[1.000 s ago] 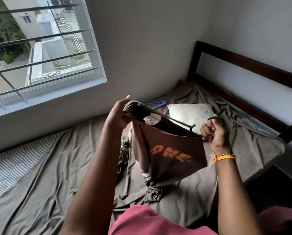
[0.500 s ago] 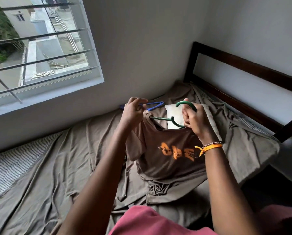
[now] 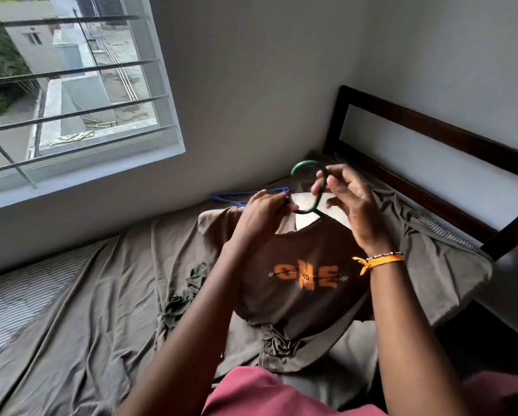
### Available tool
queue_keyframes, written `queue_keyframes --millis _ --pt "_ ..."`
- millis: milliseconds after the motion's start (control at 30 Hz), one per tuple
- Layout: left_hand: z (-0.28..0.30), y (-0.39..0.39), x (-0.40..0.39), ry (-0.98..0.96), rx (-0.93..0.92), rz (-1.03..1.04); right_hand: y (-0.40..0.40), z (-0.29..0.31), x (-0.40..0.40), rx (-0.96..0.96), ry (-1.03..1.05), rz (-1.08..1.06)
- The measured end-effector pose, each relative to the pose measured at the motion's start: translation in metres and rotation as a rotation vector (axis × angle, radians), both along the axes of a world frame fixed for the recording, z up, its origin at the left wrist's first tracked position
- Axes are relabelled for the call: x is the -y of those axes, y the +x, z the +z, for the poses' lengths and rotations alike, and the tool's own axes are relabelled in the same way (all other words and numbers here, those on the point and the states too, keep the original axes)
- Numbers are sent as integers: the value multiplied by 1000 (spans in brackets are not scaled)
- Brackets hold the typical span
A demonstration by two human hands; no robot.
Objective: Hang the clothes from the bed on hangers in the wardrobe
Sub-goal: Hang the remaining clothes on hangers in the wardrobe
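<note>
bed (image 3: 80, 319) w/ rumpled grey-brown sheet, spread below fingers. brown tee (image 3: 299, 283) with orange print hangs over it on green hanger (image 3: 310, 187), collar right under both hands. right hand (image 3: 351, 202) fingers curled round hook. left hand (image 3: 265, 214) pinching hanger neck at collar. blue hanger (image 3: 245, 196) on bed just behind left fingers.

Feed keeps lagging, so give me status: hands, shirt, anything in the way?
Right hand pinching green hanger hook. Left hand gripping hanger neck at collar. Brown shirt on hanger, above bed. Blue hanger behind; nothing blocking.
</note>
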State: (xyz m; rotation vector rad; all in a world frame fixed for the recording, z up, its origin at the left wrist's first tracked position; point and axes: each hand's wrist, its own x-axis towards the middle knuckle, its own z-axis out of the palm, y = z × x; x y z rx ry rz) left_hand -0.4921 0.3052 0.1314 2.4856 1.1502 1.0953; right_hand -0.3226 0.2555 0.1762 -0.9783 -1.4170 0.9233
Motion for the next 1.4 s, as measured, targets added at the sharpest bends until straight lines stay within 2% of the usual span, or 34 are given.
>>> queue_keyframes --millis 33,133,167,267,367,433,533,600,633,733,767,800,867,933,1000,1067,1133,1200,1333,1400 --pt "1 -5 -4 -17 40 25 8 -5 -1 87 -31 -29" --pt "8 -17 -15 -132 124 99 27 -29 -3 540 -183 -161" --pt "12 -18 -16 -179 134 126 29 -36 -2 589 -197 -190" --pt "18 -21 -22 -257 161 185 30 -41 0 460 -149 -246" --pt "22 -25 -26 -324 221 251 34 -38 -2 385 -23 -400" --pt "22 -34 -29 -364 285 286 44 -37 -2 448 78 -509" --pt "18 -45 -41 -395 366 353 58 -38 -4 590 170 -555" --pt "18 -44 -47 -383 403 377 52 -35 -4 661 156 -495" --pt "20 -41 -48 -364 407 371 47 -31 -4 674 78 -426" --pt "26 -34 -41 -292 373 353 39 -13 7 739 -309 16" --pt "28 -34 -40 -269 380 327 39 -9 10 717 -349 86" --pt "29 -35 -40 -258 386 293 39 -7 12 655 -317 47" --pt "31 -34 -38 -260 383 233 40 -5 11 590 -100 -261" --pt "35 -32 -38 -239 375 194 38 -4 5 719 57 -526" --pt "38 -27 -37 -204 372 152 28 -4 -1 886 171 -637" --pt "41 -17 -32 -183 341 88 12 -2 -4 916 245 -577" --pt "41 -4 -25 -154 294 13 -8 -2 -4 868 229 -504" --pt "39 4 -19 -112 311 -34 -16 -5 -5 875 212 -519" --pt "22 -26 -34 9 347 183 9 -3 -5 697 87 -505" --pt "9 -46 -45 -79 276 273 24 3 -4 559 63 -451"
